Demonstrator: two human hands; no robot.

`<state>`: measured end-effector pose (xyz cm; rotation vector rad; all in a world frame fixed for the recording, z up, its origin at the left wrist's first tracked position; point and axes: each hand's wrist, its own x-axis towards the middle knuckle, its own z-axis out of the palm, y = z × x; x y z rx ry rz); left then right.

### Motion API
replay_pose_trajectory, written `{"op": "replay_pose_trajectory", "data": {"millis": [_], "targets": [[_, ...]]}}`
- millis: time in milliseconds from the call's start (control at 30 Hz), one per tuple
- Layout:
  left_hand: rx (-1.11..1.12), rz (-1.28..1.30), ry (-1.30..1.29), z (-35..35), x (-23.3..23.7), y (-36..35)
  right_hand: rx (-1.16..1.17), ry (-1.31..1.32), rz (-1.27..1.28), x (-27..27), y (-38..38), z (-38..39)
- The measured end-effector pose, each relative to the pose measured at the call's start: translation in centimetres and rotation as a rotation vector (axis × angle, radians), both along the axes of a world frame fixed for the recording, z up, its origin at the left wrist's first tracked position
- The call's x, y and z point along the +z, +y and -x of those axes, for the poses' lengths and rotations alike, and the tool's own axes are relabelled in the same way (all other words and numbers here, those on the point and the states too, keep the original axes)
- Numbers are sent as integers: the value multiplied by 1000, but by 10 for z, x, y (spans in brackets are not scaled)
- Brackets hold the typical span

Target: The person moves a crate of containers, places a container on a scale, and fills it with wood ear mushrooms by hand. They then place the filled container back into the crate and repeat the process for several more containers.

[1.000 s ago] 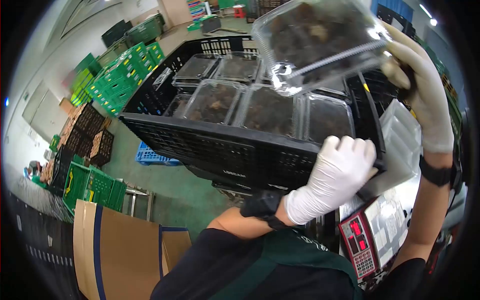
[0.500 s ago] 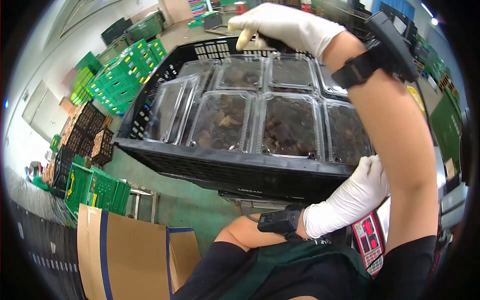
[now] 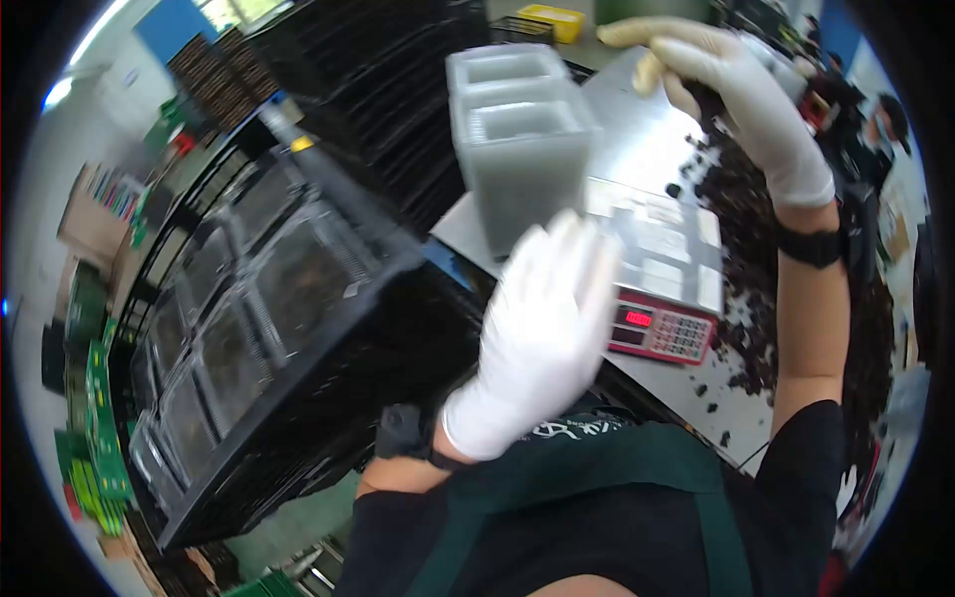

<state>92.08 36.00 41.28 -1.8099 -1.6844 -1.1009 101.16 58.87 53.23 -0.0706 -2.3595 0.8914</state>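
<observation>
The tall stack of clear plastic containers (image 3: pixel 527 189) stands on the desk (image 3: pixel 681 393), close to the edge that faces the black crate (image 3: pixel 343 383), and to the left of the red-framed scale (image 3: pixel 662 284). Whether the stack touches the scale, I cannot tell.

The left hand (image 3: pixel 547 318), in a white glove and blurred, is in front of the lower part of the stack. Its grip is loose, with fingers stretched out; the palm side is hidden, so I cannot say if it touches the plastic. The right hand (image 3: pixel 721 85) is above the far part of the desk, beside the dark pieces (image 3: pixel 751 259); its grip is well open, fingers lightly bent, and nothing is seen in it.

In my judgement, the stack is the weak point: it is tall and narrow, so a push from the left hand could tip it over the near edge or against the scale and disturb the weighing. Also, a low sweep of the right forearm could scatter the loose pieces toward the scale.
</observation>
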Motion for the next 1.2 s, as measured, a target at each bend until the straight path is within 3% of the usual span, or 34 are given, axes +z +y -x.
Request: {"op": "replay_pose_trajectory", "data": {"millis": [33,167,200,267,367,533,600,667,767,833,933,1000,1033,1100,1133,1200], "targets": [[51,124,-22,-1,2,25,-62,-92,129,-14,14,-37],[289,30,125,40,-29,123,-350,-100,543,-87,28,-180],[225,63,70,56,-30,136,-423,-88,623,-109,29,-216],[293,384,-147,59,-16,146,-582,9,795,-161,24,-291],[361,420,-152,92,-16,159,-807,76,999,-250,-4,-388],[186,595,-323,159,-6,166,-1186,-30,1176,-363,-63,-474],[286,677,-178,164,7,167,-1338,11,1102,-385,-70,-474],[223,712,-265,180,14,166,-1508,-149,692,-396,-66,-466],[340,363,-324,148,43,158,-1473,-197,479,-363,-47,-440],[404,31,-386,105,42,162,-1354,-280,162,-370,-34,-432],[151,-3,-147,-10,-7,170,-1257,-362,-91,-382,-18,-419],[242,251,87,-79,-47,174,-1235,-326,-97,-400,-4,-417],[73,249,-35,-93,-79,181,-1238,-278,-40,-411,4,-417],[-62,331,26,-117,-120,190,-1255,-199,-22,-408,23,-413],[-48,395,49,-126,-139,192,-1211,-237,40,-401,30,-411],[-25,569,5,-143,-156,192,-1126,-401,-89,-388,43,-403]]}}
